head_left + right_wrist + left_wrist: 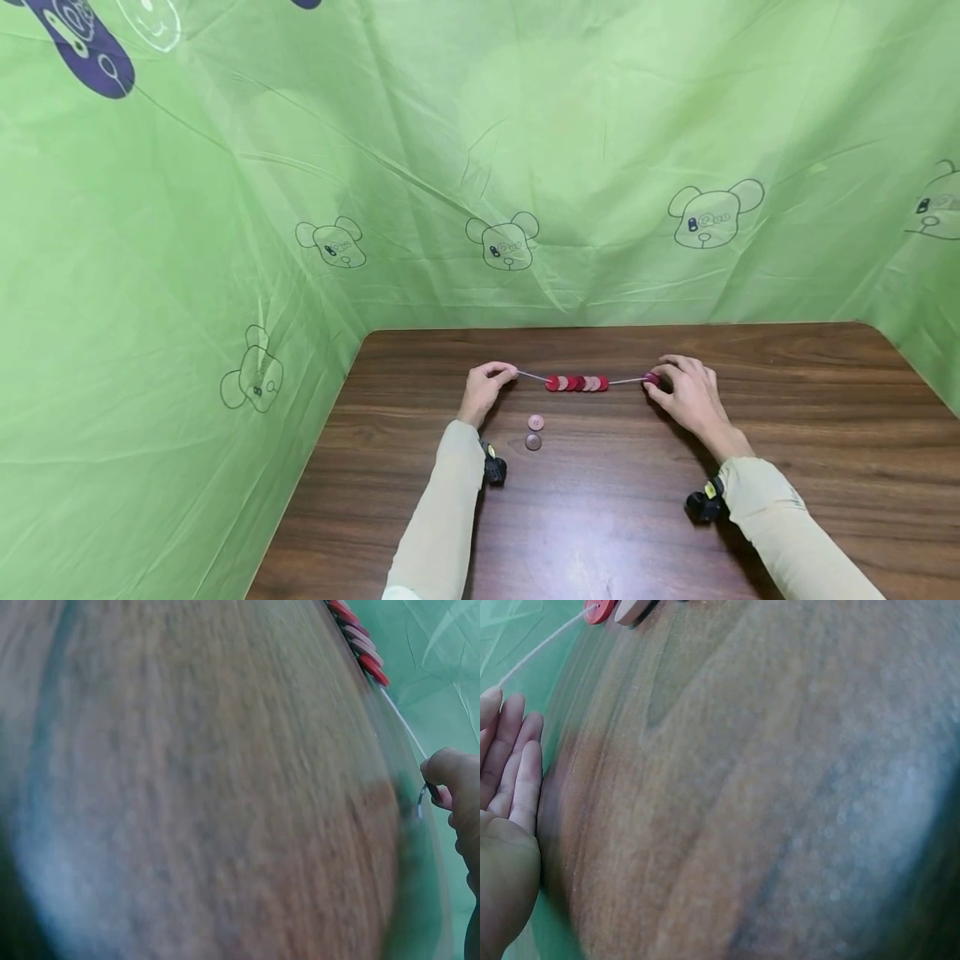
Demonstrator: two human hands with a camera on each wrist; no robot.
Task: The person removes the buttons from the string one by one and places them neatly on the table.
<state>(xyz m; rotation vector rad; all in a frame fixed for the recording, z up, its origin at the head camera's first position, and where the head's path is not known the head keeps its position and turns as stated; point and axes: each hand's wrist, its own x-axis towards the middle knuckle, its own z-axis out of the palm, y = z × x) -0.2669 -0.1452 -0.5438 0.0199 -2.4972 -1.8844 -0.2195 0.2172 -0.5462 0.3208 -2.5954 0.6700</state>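
Note:
A pale string [532, 376] stretches between the two hands, with a row of overlapping red and pink buttons [577, 383] threaded along its middle. My left hand [482, 393] pinches the string's left end between thumb and finger; in the left wrist view the other fingers of that hand [510, 832] extend. At the other side, my right hand [693, 400] pinches a dark magenta button [651, 378] on the string. A short string end [421, 802] pokes out beside the thumb in the right wrist view. The right fingers there are partly cut off by the frame.
Two loose buttons, one pink [536, 422] and one brownish [533, 442], lie on the wooden table [600, 500] nearer than the string. Green printed cloth [585, 167] hangs behind the table and along its left side. Each wrist wears a small black camera [703, 505].

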